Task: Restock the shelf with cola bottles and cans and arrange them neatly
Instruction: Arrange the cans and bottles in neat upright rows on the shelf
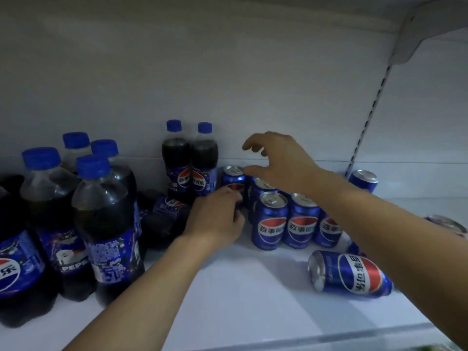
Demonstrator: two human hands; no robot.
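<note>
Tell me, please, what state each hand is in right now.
Left hand: grips an upright blue aluminium cola can at the back.
Right hand: open, fingers spread, holding nothing.

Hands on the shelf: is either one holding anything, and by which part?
The left hand grips the back-left can by its lower side, fingers curled round it. The right hand hovers spread above the upright cans, holding nothing.

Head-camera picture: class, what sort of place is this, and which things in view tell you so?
Most likely a shop's drinks aisle. A white shelf with a slotted upright and bracket, like store racking, carries many identical cola bottles and cans, some in rows.
</note>
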